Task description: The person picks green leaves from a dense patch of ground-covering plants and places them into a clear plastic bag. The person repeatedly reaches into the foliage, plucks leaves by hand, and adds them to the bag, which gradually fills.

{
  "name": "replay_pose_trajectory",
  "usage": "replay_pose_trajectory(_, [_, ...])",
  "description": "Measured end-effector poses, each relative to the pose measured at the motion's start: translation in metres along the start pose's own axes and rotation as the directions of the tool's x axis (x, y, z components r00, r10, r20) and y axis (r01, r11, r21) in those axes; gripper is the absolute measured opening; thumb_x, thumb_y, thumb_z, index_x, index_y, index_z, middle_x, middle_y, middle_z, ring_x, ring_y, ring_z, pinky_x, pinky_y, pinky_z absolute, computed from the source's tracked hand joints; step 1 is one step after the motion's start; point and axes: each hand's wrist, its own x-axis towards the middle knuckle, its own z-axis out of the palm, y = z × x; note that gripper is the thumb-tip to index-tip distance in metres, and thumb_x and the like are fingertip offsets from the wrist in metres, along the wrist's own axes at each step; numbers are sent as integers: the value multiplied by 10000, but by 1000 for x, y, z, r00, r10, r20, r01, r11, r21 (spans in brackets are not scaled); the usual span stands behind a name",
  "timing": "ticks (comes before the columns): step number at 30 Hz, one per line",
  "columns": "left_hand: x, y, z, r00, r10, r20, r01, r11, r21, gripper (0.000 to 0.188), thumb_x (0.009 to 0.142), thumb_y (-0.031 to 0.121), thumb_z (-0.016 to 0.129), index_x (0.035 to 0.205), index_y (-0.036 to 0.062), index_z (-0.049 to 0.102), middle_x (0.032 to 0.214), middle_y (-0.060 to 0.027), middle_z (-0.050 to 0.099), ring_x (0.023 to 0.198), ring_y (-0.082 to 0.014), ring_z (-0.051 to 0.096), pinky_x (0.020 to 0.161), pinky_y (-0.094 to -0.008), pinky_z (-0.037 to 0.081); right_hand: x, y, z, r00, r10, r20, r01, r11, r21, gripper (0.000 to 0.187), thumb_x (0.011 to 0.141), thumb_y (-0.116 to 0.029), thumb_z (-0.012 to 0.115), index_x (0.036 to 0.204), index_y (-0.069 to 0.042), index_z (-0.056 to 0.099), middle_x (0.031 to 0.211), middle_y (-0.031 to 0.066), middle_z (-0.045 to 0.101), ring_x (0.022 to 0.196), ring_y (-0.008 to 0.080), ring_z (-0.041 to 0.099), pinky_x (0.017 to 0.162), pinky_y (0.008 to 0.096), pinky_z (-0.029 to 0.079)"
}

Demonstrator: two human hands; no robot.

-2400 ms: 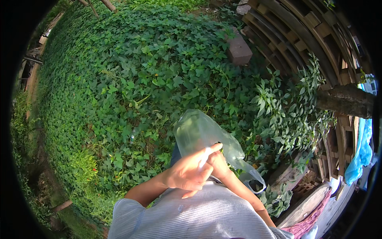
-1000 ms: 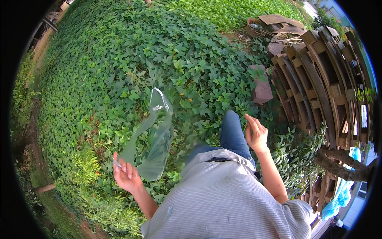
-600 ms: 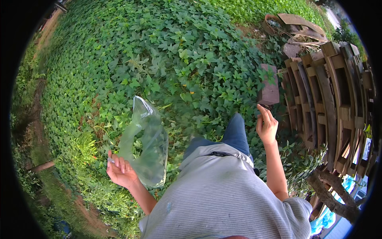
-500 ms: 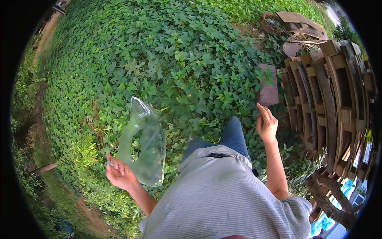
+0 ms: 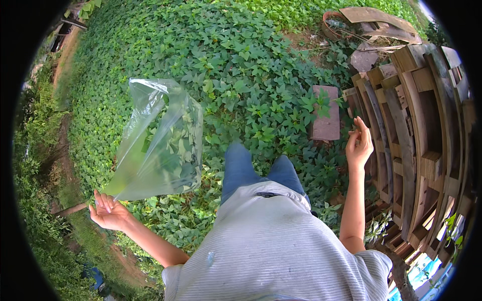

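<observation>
A clear plastic bag point(image 5: 163, 145) billows over the leaves at the left. Its lower corner narrows to my left hand point(image 5: 111, 213), whose bent fingers are closed on it. Leaves show through the thin film. Out at the right, my right hand point(image 5: 359, 146) is raised with loosely bent fingers and nothing visible in it. A reddish-brown block point(image 5: 326, 118), partly covered by leaves, lies just left of that hand.
Low leafy vines point(image 5: 241, 65) spread over the ground in front of me. Stacked wooden pallets point(image 5: 427, 135) rise close on the right. Beyond the block are a round pot point(image 5: 332, 25), loose boards point(image 5: 376, 16) and a grey stone point(image 5: 364, 57).
My left hand has swung out leftward, and the bag has opened wider and shifted left and farther away. My right hand has moved rightward, away from my body.
</observation>
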Motion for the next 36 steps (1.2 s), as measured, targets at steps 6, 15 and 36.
replay_pose_trajectory(6, [4,-5,89,970,-31,243,50,996,-73,604,881,153,499,1245,-254,241,679,-75,408,454,-96,307,388,-205,306,42,25,-3,996,-72,-54,71,997,-29,398,846,59,466,1209,-77,554,1019,84,652,807,205,657,604,280,517])
replay_pose_trajectory(15, [29,-113,182,867,-234,440,312,943,-114,618,896,142,455,1307,-211,156,759,-96,414,437,-110,357,305,-223,341,53,59,-20,982,17,-190,-56,978,-200,385,869,56,459,1226,-56,547,1030,94,661,711,169,663,537,263,507])
replay_pose_trajectory(36, [257,-347,232,591,-669,451,574,741,349,593,931,208,392,1401,-76,168,680,-27,399,400,-62,312,261,-203,297,56,11,210,541,778,321,-599,624,-502,432,600,32,610,1024,-44,631,1073,181,585,987,356,585,841,417,490])
